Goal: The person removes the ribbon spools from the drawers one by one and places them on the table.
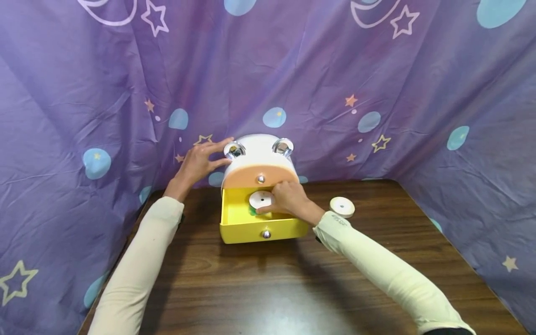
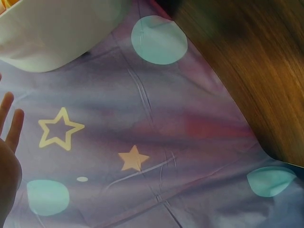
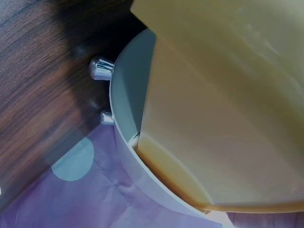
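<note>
A white box [image 1: 256, 148] with a rounded top and two silver ring-shaped pieces stands at the back of the table. Its yellow drawer [image 1: 243, 235] is pulled out, below an orange front [image 1: 243, 177] with a silver knob. My left hand [image 1: 200, 160] touches the left silver ring [image 1: 234, 150], thumb and fingers extended on either side of it. Over the drawer, my right hand [image 1: 290, 197] pinches a white spool [image 1: 260, 199] with green showing under it. The curled fingers hide the spool's right side. The right wrist view shows the box [image 3: 156, 178] but no hand.
Another white spool [image 1: 342, 206] lies on the wooden table [image 1: 259, 288], right of the box. A purple curtain [image 1: 318, 93] with stars and moons hangs close behind the box and along both sides.
</note>
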{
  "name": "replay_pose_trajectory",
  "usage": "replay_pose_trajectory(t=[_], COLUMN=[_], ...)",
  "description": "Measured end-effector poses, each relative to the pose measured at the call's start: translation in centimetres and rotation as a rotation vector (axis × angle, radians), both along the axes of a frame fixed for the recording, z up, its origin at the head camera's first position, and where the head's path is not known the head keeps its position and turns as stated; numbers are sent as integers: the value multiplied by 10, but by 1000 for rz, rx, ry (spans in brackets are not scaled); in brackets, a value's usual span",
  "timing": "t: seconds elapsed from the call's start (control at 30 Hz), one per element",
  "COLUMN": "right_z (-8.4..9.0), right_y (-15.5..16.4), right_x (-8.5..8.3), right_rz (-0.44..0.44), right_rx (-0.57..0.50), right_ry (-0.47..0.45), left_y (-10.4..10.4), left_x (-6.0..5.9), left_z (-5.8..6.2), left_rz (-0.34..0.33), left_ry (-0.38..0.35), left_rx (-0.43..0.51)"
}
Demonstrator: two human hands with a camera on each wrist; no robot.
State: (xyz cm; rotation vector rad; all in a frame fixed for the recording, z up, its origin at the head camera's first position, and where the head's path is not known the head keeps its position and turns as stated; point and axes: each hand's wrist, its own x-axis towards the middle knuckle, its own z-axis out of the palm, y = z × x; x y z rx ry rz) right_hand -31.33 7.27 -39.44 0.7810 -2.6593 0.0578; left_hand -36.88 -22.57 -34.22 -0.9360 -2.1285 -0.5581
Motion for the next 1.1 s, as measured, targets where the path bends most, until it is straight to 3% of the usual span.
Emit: replay_pose_trajectory(t=[0.3,0.67,1.1], right_z=[-1,22,49], right_y=[5,16,42], right_x=[2,27,47], right_rz=[14,-44,-11], right_rx=[-31,-28,-143], right_ry=[-30,-215,-170], left_y=[5,8,0], left_x=[1,2,5], left_z=[-1,0,1], left_rz=[0,7,14], left_ry=[2,-26,-19], left_rx=[-7,-12,3])
